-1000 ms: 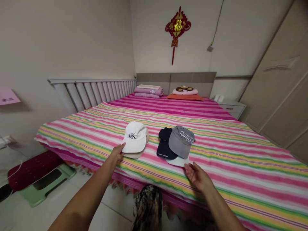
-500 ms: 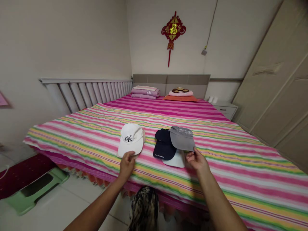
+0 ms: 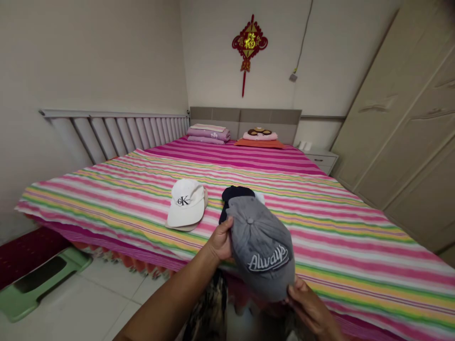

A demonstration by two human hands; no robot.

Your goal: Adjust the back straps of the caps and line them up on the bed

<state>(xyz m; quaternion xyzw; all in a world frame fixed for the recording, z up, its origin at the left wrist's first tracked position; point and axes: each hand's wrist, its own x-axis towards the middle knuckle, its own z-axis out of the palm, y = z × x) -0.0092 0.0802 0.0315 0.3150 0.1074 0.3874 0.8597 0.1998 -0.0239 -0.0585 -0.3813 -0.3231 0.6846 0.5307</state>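
A: Item one, and where?
B: Grey cap (image 3: 262,237), one, "Always" embroidered in white on the front. Between both hands, above the near edge of the bed; crown up, front turned to the near right.
A: Long axis?
B: Slantwise, back at the far left, brim (image 3: 275,292) at the near right.
A: Grip?
B: Two-handed. Left hand (image 3: 222,239): closed on the left edge towards the back, thumb on top, remaining fingers hidden below the cloth. Right hand (image 3: 308,299): pinching the right end of the brim.
A: Which hand is nearer the brim?
B: The right, in contact with it. The left is farther up, at the opposite side of the crown; the cap's body spans the space between.
A: Items adjoining?
B: Dark cap (image 3: 236,191), one, just beyond the grey cap and partly covered by it in this view. Pale cap (image 3: 260,197), one, a small part showing to the right of the dark one.
A: To the left?
B: White cap (image 3: 187,203), one, black "CK" on the front, brim towards the near left, apart from both hands. Beneath it, a beige cap (image 3: 194,228), only its margin visible.
A: Support?
B: Striped cloth (image 3: 330,218), spread over the near part of the bed.
A: Farther out?
B: Folded lavender bedding (image 3: 209,135), far left; folded pink bedding (image 3: 261,136), to its right; green stool (image 3: 46,286), floor, near left.
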